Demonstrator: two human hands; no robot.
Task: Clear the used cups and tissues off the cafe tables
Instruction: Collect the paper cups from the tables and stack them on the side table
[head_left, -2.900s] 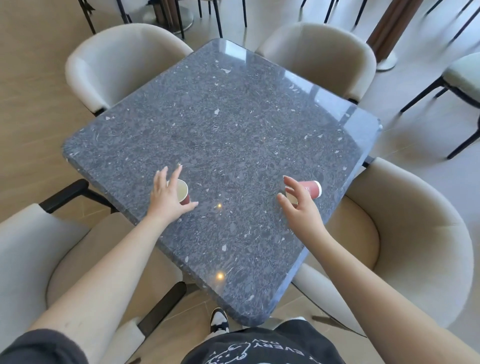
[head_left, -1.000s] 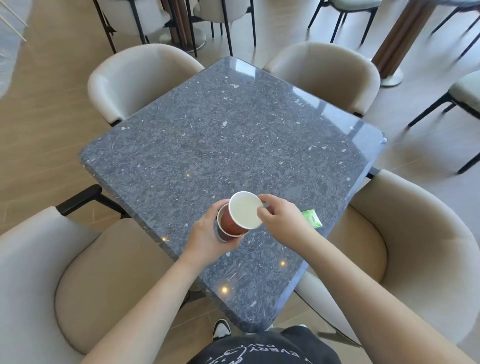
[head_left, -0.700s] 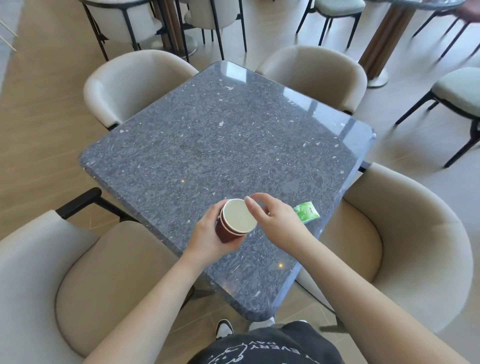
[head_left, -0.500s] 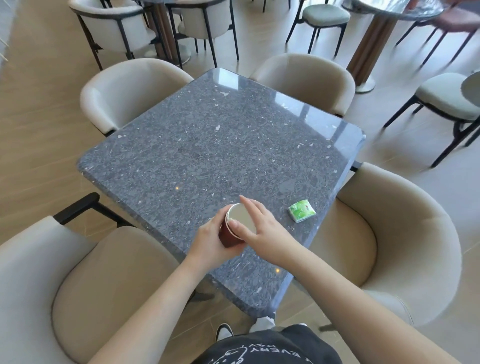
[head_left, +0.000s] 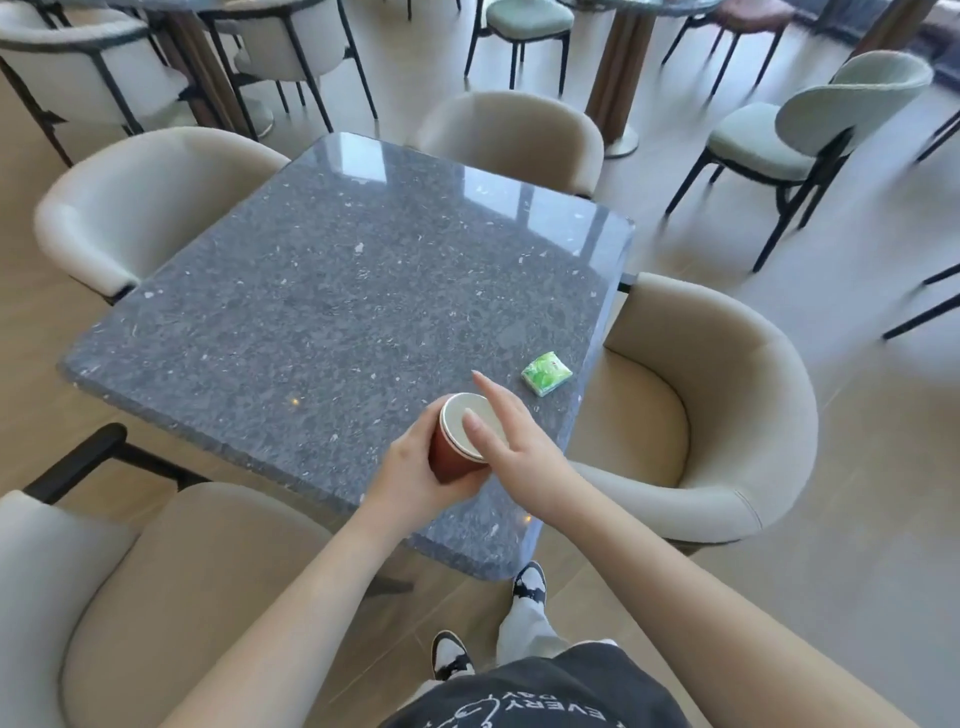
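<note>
- Red paper cups (head_left: 457, 441), nested one inside the other and tilted with the white mouth toward the viewer: held above the near edge of the table, at about 5 o'clock on its top.
- Left hand (head_left: 415, 467): fingers wrapped around the red wall of the cups from the left, carrying them.
- Right hand (head_left: 511, 441): fingers straight and relaxed, lying across the cup mouth; it grips nothing, and one fingertip rests on the white rim.
- Green tissue packet (head_left: 546, 372): lying flat on the table near its right edge, at about 4 o'clock, just beyond the right hand and apart from it.
- Grey speckled stone table (head_left: 337, 291): square, glossy, ringed by four beige armchairs (head_left: 717, 415); more chairs and tables stand at 12 o'clock, blurred.
- Step in hand, as a judgement: the cups appear stacked and secured in one hand, leaving the other free.
- Next move, as a judgement: the right hand would need to reach forward and right to pinch the thin packet off the smooth top while the left keeps the cups level.
</note>
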